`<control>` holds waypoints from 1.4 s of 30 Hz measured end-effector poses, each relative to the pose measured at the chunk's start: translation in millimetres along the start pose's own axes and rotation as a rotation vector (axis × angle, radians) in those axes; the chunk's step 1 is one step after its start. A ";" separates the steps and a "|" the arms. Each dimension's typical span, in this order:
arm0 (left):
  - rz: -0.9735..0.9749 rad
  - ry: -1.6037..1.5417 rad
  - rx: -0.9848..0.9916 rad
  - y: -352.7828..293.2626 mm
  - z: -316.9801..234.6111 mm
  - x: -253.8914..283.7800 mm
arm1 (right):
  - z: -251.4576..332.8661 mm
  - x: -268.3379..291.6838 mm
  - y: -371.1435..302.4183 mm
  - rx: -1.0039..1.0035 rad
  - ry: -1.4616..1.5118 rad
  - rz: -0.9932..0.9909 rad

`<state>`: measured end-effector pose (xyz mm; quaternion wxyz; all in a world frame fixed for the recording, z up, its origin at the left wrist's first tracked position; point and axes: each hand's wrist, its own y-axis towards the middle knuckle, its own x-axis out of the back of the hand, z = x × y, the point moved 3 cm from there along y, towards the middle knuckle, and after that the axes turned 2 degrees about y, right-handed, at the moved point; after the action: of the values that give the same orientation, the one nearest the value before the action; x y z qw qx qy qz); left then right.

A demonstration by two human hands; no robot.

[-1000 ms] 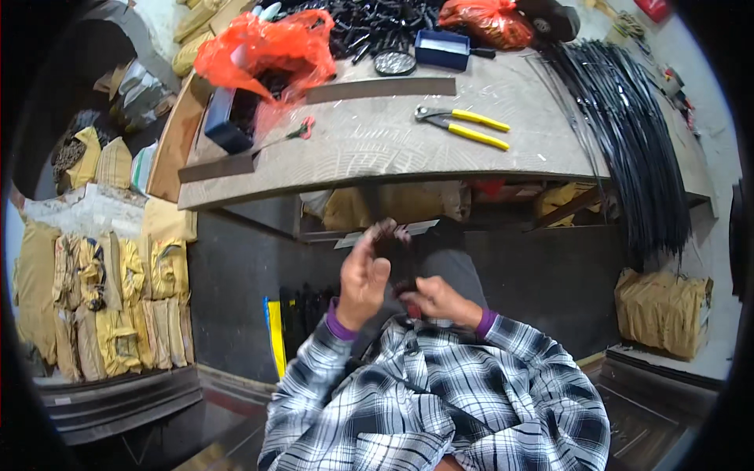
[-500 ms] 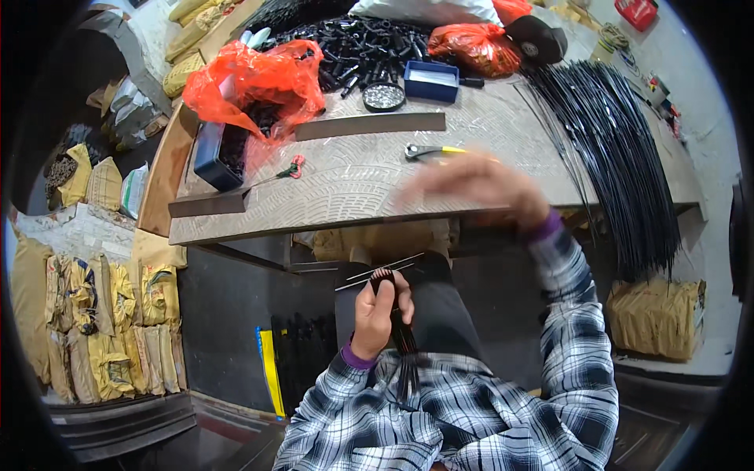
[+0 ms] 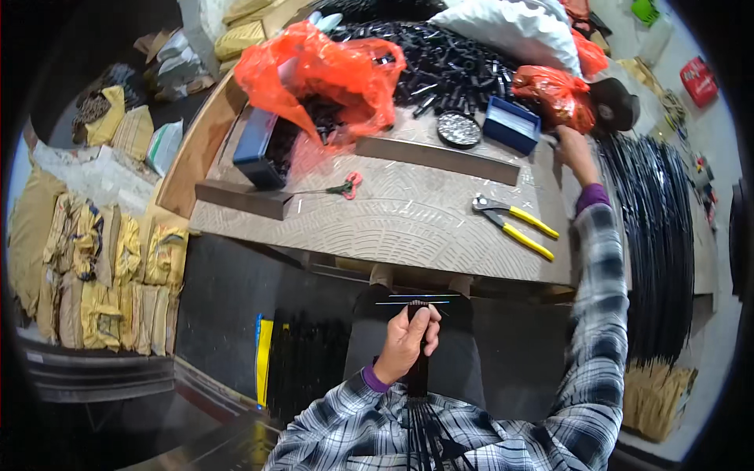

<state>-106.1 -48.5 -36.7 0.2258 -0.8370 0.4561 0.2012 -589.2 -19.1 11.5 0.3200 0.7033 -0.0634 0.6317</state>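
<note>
Above my lap, my left hand (image 3: pixel 407 339) is closed around a bundle of thin black rods (image 3: pixel 418 377). The bundle's loose lower ends spread down across my shirt. Thin shiny wires (image 3: pixel 412 302) lie crosswise by its upper end, just past my fingertips. My right hand (image 3: pixel 575 151) reaches to the far right of the table, beside a blue box (image 3: pixel 512 125) and a knotted red bag (image 3: pixel 556 96). Its fingers point down at the tabletop near a small dark piece; whether they grip it is not clear. Yellow-handled pliers (image 3: pixel 516 224) lie on the table between my hands.
A long pile of black rods (image 3: pixel 656 243) hangs over the table's right edge. Black tubular parts (image 3: pixel 448 67) heap at the back, near a round dish (image 3: pixel 459 129). Red-handled scissors (image 3: pixel 345 187), metal bars (image 3: pixel 440 159) and an open red bag (image 3: pixel 322 78) lie left.
My right hand has swung from above the pliers to the table's far right, uncovering them. My left hand keeps the bundle over my lap. The whole view has shifted with my head.
</note>
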 end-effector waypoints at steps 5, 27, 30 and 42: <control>0.001 -0.033 0.017 10.1 3.6 6.1 | 85.6 55.9 33.5 0.027 0.757 -0.100; 0.022 -0.048 0.021 10.5 3.2 20.7 | 392.6 -13.6 122.5 0.501 0.263 0.084; 0.021 -0.048 0.031 5.5 0.9 17.8 | 406.8 -34.8 118.1 0.597 0.158 0.024; -0.058 0.024 -0.102 -7.5 -11.3 14.4 | 314.1 57.1 19.2 0.589 0.487 0.031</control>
<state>-90.9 -60.9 -33.9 0.1830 -0.8627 0.4233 0.2076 -321.3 -182.8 72.6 0.1003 0.5933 0.1881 0.7763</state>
